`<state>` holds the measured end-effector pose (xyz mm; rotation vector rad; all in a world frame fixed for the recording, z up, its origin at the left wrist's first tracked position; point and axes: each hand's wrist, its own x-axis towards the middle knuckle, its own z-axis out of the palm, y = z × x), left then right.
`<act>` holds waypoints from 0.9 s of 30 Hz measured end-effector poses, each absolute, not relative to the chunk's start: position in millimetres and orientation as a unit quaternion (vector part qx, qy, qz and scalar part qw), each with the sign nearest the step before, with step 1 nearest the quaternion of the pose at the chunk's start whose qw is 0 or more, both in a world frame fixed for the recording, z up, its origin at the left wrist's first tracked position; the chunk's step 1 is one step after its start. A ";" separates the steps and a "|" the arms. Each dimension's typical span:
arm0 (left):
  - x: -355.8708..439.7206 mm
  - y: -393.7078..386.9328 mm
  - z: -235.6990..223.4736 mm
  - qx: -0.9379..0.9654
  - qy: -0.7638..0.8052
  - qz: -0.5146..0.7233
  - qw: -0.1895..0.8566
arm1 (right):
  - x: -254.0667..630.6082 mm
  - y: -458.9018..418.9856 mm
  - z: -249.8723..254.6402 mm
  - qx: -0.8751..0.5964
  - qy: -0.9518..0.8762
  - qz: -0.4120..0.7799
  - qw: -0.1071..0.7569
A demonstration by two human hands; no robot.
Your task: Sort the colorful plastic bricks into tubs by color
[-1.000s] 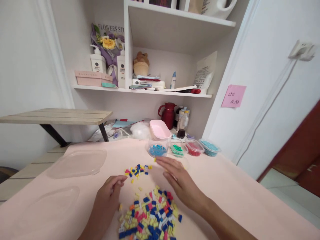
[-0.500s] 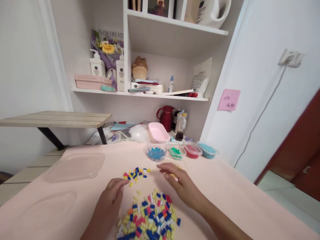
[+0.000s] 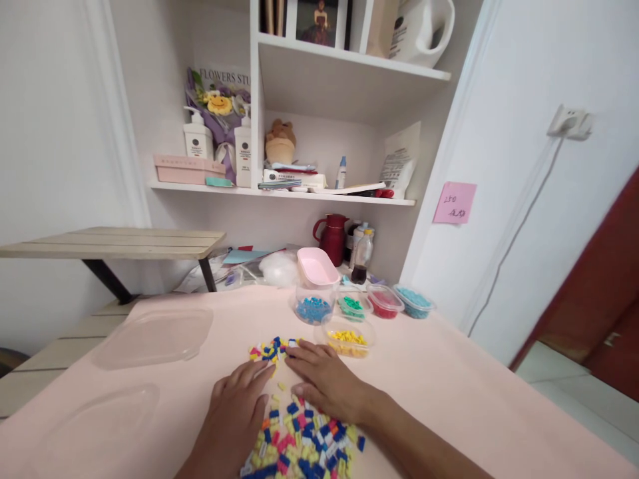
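A small heap of mixed building bricks lies on the pink-covered table, in yellow, blue, white and pink. My left hand is open at its near left side, fingers spread and low over the cover. On the other side my right hand lies palm down with its fingers apart, fingertips at the heap's right edge. Closer to me spreads a larger pile of bricks, partly hidden by both hands. A clear tub of yellow bricks stands just beyond my right hand. Neither hand visibly grips a brick.
Behind are clear tubs of blue pieces, green pieces, red pieces and light blue pieces, and a pink basin. Two clear lids lie at left. A red jug and bottle stand below the shelf.
My right hand has moved left from over the yellow tub to the small heap, uncovering the tub. My left hand has spread its fingers and shifted slightly right. The view has tilted slightly upward.
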<state>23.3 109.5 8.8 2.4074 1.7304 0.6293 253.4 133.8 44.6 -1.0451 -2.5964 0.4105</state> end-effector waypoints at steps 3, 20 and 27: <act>22.0 111.7 4.6 0.780 0.579 0.229 0.058 | 255.8 134.9 41.1 -0.333 -0.905 0.154 0.214; 18.2 113.6 10.7 0.769 0.512 0.370 0.097 | 255.4 130.5 38.8 -0.347 -0.874 0.169 0.293; 15.5 115.7 12.9 0.781 0.481 0.369 0.150 | 249.4 125.8 40.6 -0.338 -0.915 0.134 0.175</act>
